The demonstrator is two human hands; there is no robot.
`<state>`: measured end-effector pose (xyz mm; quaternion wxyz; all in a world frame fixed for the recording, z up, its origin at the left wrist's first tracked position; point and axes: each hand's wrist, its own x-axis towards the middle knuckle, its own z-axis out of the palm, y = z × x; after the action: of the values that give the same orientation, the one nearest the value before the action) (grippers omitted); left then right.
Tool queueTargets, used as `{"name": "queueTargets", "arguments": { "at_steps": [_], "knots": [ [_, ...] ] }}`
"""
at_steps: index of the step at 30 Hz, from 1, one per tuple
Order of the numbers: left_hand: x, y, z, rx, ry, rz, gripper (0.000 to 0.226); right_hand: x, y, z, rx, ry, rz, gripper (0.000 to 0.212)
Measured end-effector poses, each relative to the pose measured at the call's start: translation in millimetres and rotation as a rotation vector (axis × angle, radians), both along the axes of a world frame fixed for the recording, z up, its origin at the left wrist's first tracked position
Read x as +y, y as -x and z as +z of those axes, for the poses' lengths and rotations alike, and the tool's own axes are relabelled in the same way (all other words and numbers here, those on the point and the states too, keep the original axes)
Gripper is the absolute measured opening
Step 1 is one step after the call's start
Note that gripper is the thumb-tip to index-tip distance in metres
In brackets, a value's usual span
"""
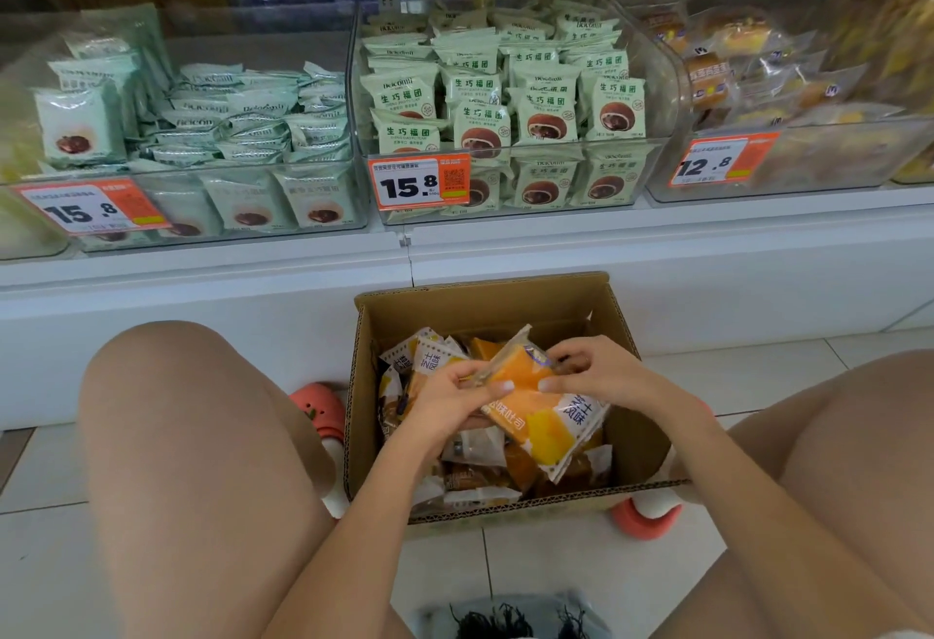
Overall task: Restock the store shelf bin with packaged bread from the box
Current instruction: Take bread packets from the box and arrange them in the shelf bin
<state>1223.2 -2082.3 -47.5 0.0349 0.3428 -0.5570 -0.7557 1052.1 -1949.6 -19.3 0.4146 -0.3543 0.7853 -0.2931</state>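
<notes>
An open cardboard box (pixel 626 441) stands on the floor between my knees, holding several orange and white bread packets (pixel 480 451). Above the box both hands hold a small stack of these packets. My left hand (pixel 445 403) grips the stack from the left, thumb on a clear-wrapped orange bread packet (pixel 515 365). My right hand (pixel 596 368) pinches that packet's right end, above a larger orange and white packet (pixel 556 428). On the shelf above, the right clear bin (pixel 829 158) holds similar yellow bread packets behind a 12.8 price tag (pixel 717 160).
Two clear bins (pixel 510 213) of pale green bun packets fill the shelf's left and middle, tagged 15.8. The white shelf base (pixel 657 274) runs behind the box. Coral clogs (pixel 321 411) sit on either side of the box. A grey object (pixel 510 618) lies on the tiled floor near me.
</notes>
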Motion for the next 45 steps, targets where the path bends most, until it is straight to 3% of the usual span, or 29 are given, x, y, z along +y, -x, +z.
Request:
{"name": "queueTargets", "arguments": {
  "at_steps": [3,6,9,12,15,17,19,22,24,29,35,41,45],
  "knots": [
    [-3,6,26,0.046,0.100,-0.046,0.037,1,3,23,0.011,0.073,0.073,0.032],
    [-12,18,70,0.146,0.180,-0.059,0.033,1,11,62,0.045,0.220,-0.026,0.020],
    [-29,35,134,0.259,0.378,0.102,0.028,-2,28,128,0.131,0.343,-0.096,0.017],
    [-56,45,198,0.329,1.042,0.348,0.046,-7,46,214,0.267,0.484,-0.133,0.021],
    [-83,66,265,0.354,1.720,0.479,0.043,-20,61,302,0.444,0.689,-0.136,0.026],
    [-98,89,306,0.429,1.990,0.512,0.038,-31,73,357,0.515,0.810,-0.177,0.029],
    [-114,116,336,0.436,2.145,0.464,0.039,-44,89,406,0.620,0.873,-0.184,0.028],
    [-135,157,353,0.247,2.250,0.373,0.049,-71,117,459,0.844,0.847,-0.147,0.019],
    [-147,176,349,0.184,2.282,0.347,0.051,-97,139,476,1.038,0.754,-0.098,0.025],
    [-165,194,334,0.381,2.316,0.503,0.043,-179,200,471,1.303,0.450,0.044,0.037],
    [-169,204,328,0.448,2.345,0.649,0.037,-250,259,443,1.245,0.155,0.167,0.041],
    [-168,205,327,0.480,2.350,0.684,0.038,-299,276,429,1.197,0.126,0.233,0.025],
    [-170,206,326,0.497,2.340,0.668,0.038,-317,283,416,1.214,0.168,0.184,0.038]
  ]
}}
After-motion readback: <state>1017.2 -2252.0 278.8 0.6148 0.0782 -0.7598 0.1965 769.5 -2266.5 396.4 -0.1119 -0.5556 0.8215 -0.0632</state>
